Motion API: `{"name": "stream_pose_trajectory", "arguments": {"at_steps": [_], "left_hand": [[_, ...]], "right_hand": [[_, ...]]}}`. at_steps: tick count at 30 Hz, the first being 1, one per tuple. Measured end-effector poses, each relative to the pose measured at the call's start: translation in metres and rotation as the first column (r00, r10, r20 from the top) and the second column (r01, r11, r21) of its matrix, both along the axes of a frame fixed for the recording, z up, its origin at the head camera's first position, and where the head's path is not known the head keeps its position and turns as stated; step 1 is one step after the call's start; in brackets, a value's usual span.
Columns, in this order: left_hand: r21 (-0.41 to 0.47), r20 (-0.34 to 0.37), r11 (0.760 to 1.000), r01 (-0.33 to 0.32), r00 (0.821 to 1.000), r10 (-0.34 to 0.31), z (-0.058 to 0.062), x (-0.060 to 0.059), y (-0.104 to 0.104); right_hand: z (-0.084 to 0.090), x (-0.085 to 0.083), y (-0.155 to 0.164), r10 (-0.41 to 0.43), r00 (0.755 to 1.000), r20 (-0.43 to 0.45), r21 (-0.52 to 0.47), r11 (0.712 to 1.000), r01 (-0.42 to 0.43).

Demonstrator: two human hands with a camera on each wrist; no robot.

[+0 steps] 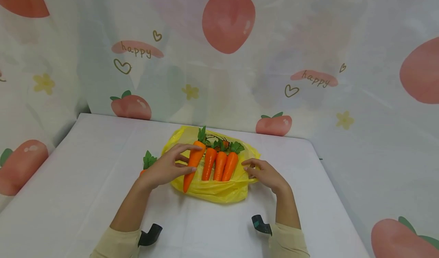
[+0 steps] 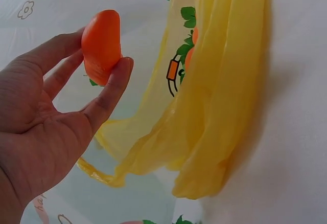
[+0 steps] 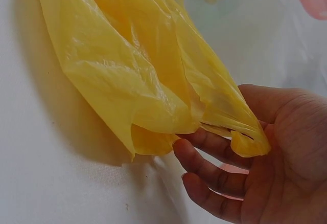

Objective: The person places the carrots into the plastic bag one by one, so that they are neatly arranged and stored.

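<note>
My left hand pinches an orange carrot with green leaves between thumb and fingers, over the left part of a yellow plastic bag. Its blunt orange end faces the left wrist camera. Three more carrots lie side by side in the bag's mouth, leaves pointing away from me and lower tips hidden by the near bag layer. At the bag's right side, my right hand holds the edge, with a bunched strip of plastic between thumb and fingers.
Another carrot's leaves show on the white table left of the bag, its body mostly hidden behind my left hand. A printed curtain hangs behind the table. Black curved pieces stick out from both sleeves.
</note>
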State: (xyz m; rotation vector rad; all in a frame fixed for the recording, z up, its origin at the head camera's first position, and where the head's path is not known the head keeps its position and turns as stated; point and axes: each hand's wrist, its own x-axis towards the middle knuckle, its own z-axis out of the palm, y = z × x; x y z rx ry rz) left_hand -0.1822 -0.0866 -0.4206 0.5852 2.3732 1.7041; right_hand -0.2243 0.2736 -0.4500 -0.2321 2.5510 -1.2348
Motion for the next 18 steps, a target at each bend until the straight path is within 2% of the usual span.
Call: {"name": "stream_pose_trajectory", "arguments": {"at_steps": [18], "left_hand": [[-0.028,0.063,0.998,-0.055,0.996,0.057,-0.015,-0.015,0.012]], "right_hand": [[0.0,0.001,0.0,0.007,1.0,-0.002,0.0,1.0,-0.007]]}}
